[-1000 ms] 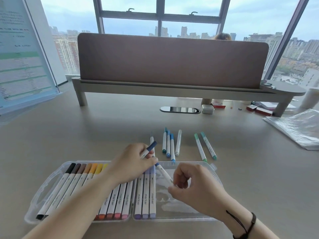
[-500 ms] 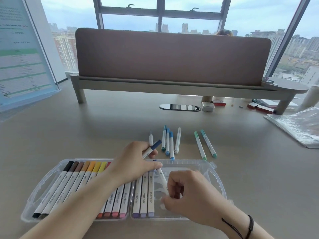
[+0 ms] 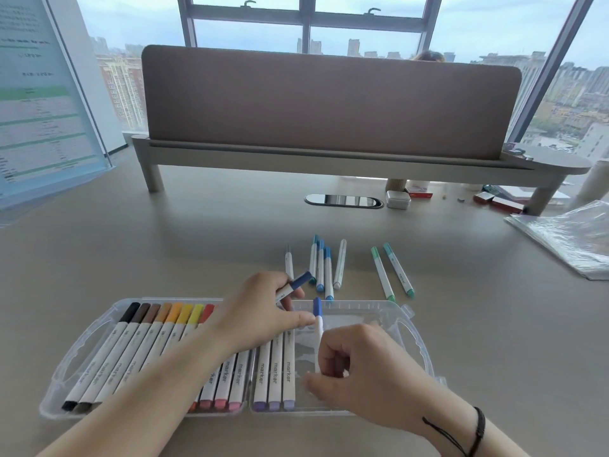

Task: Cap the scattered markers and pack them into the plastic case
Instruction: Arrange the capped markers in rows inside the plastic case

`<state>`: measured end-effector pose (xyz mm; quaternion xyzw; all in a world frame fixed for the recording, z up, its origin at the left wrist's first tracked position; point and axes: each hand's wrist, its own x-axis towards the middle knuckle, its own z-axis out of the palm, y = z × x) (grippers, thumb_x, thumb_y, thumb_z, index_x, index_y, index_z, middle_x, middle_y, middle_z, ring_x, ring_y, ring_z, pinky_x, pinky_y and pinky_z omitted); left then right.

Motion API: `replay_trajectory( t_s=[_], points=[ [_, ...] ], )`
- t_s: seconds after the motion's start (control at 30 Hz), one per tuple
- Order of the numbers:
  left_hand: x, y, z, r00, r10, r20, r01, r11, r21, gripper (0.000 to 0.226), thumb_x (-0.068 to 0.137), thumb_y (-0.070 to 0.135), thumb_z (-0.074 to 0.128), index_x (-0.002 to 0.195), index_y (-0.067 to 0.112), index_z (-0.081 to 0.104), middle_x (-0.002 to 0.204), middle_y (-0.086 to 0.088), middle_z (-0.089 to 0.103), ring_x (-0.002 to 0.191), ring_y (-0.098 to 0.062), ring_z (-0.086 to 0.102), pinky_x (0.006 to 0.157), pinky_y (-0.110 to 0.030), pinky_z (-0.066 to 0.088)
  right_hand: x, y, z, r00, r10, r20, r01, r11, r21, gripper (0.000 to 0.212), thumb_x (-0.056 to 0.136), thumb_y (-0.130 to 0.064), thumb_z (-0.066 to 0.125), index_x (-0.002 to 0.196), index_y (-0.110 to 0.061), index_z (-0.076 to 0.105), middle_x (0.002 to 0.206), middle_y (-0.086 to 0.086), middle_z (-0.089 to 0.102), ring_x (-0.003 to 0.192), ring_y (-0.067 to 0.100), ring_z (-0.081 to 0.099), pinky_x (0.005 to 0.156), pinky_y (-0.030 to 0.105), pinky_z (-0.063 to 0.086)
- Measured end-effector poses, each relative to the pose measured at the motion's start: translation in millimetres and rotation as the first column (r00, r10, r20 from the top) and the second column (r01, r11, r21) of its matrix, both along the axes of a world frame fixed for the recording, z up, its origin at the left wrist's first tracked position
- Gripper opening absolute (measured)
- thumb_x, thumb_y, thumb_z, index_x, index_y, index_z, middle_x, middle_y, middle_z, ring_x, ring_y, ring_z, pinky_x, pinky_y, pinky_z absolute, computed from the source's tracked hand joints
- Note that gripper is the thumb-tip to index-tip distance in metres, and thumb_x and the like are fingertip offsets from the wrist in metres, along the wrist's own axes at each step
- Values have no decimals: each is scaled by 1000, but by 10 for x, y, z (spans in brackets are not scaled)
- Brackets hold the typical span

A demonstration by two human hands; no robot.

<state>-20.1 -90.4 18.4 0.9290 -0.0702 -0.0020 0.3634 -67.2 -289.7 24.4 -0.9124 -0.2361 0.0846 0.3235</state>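
Observation:
A clear plastic case (image 3: 416, 338) lies open on the table in front of me, its left half filled with a row of capped markers (image 3: 141, 341) from black through pink, and three purple ones at the start of the right half. My left hand (image 3: 260, 311) hovers over the case middle and holds a dark-blue-capped marker (image 3: 295, 285) between its fingers. My right hand (image 3: 356, 364) pinches a second blue-capped marker (image 3: 318, 319), lying nearly straight in the case beside the purple ones. Loose blue markers (image 3: 321, 265) and two green markers (image 3: 392, 270) lie on the table beyond the case.
A desk divider on a raised shelf (image 3: 329, 159) spans the back. A cable grommet (image 3: 344, 201) and small white box (image 3: 398, 199) sit under it. A crinkled plastic bag (image 3: 573, 235) lies at the right, a standing sign (image 3: 43, 100) at the left.
My right hand has drawn back toward me and swung its blue marker from a slant to nearly parallel with the packed purple ones. My left hand has kept its marker.

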Motion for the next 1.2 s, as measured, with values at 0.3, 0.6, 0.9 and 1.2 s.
replay_trajectory(
  t_s=[0.3,0.6,0.9,1.2],
  points=[
    [-22,12,-5,1000,14,19,-14,1000,17,32,79,59,72,100,36,65,81,10,68,69,-1,64,63,-19,51,105,-75,-21,991,-127,32,127,992,12,21,77,-55,75,87,-37,68,86,-18,63,84,3,56,69,18,47],
    [-46,36,2,1000,-28,4,28,999,29,40,78,57,73,109,35,62,82,11,67,65,5,64,53,-12,47,196,-149,-63,982,-25,188,42,995,-87,53,70,-80,60,111,-48,68,115,-33,54,113,-9,44,91,16,40],
    [-39,89,-41,998,13,67,-3,988,-151,23,94,35,63,117,35,60,83,10,67,74,-1,65,67,-19,51,188,-130,-53,997,-28,67,43,970,-238,68,69,-85,56,133,-63,46,157,-35,18,149,-4,-3,122,38,9],
    [-80,90,39,994,107,-36,-111,862,-495,20,102,16,52,104,29,68,75,1,68,62,-9,58,54,-19,46,177,-114,-15,997,-14,82,40,944,-328,71,69,-90,51,134,-63,42,161,-29,11,151,3,-10,122,41,-1]
  ],
)
